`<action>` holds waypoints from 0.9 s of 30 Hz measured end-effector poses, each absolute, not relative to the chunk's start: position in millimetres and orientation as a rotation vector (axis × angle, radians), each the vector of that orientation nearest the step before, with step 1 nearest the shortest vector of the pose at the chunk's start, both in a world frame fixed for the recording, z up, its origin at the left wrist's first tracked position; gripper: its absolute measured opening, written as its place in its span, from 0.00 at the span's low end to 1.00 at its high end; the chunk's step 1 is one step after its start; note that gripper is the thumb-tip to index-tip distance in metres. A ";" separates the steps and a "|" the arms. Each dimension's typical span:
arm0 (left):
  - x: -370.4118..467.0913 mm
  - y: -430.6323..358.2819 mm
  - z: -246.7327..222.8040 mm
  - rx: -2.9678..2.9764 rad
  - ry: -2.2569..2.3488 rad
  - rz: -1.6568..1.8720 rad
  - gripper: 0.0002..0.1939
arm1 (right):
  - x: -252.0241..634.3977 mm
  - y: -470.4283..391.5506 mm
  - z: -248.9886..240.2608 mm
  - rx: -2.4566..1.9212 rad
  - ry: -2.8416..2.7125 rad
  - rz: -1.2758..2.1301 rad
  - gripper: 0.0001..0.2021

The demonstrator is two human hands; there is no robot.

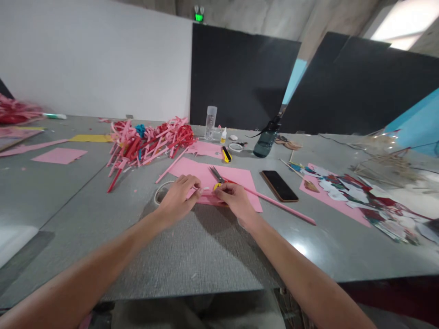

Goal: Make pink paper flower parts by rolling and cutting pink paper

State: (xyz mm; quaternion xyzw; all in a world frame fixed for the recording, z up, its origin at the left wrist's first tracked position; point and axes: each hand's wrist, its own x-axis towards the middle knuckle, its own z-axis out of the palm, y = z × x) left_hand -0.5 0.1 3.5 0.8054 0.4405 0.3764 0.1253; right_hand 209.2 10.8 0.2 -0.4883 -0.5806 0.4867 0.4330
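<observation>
My left hand (181, 194) and my right hand (233, 197) face each other near the table's front, fingertips pinched on a narrow pink paper strip (207, 199) stretched between them. Part of the strip is hidden by the fingers. Beneath and behind it lies a pink paper sheet (240, 177). Scissors (215, 172) rest on the sheet, blades pointing away, their yellow handles partly covered by my right hand. A long thin pink rod or folded strip (290, 210) runs out to the right of that hand. Beside my left wrist is a white tape roll (158, 193), partly covered.
A phone (279, 186) lies to the right, near paper scraps (343, 194). Behind stand a dark bottle (265, 142), a clear cylinder (210, 122) and a small glue bottle (223, 136). A yellow cutter (226, 154) lies nearby. Pink and red paper streamers (147, 141) are heaped back left.
</observation>
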 end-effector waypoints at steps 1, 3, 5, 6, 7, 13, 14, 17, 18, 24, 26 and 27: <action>-0.7 0.5 3.3 2.304 1.299 1.093 0.05 | 209.4 11.3 -0.5 -1.218 -1.442 1.213 0.10; -1.1 0.8 3.1 2.217 1.324 1.089 0.05 | 209.9 12.5 -1.8 -1.218 -1.422 1.226 0.11; -2.1 0.7 3.8 2.170 1.318 1.094 0.05 | 210.5 13.3 -2.6 -1.216 -1.404 1.233 0.12; -2.9 0.6 4.6 2.162 1.309 1.099 0.05 | 210.7 13.4 -2.7 -1.216 -1.402 1.232 0.12; -3.9 0.3 5.8 2.157 1.301 1.104 0.05 | 210.9 13.3 -2.5 -1.217 -1.404 1.227 0.11; -8.4 -4.4 17.2 2.206 1.253 1.086 0.10 | 210.3 12.9 -0.2 -1.223 -1.386 1.243 0.11; -8.2 -5.6 18.5 2.228 1.248 1.063 0.11 | 210.2 13.3 -0.3 -1.229 -1.379 1.248 0.11; -5.8 -8.5 18.6 2.246 1.271 1.021 0.17 | 210.2 14.5 -1.5 -1.251 -1.364 1.255 0.12; -4.4 -8.9 17.5 2.243 1.279 1.025 0.19 | 210.3 14.6 -1.9 -1.255 -1.368 1.251 0.12; 4.5 -7.1 10.2 2.340 1.182 1.059 0.19 | 210.1 12.3 -1.3 -1.204 -1.381 1.249 0.10; 6.9 -6.7 9.4 2.371 1.146 1.075 0.18 | 209.6 11.5 -0.5 -1.203 -1.358 1.277 0.10; 7.8 -6.6 9.1 2.383 1.131 1.079 0.17 | 209.4 11.2 0.0 -1.210 -1.346 1.286 0.10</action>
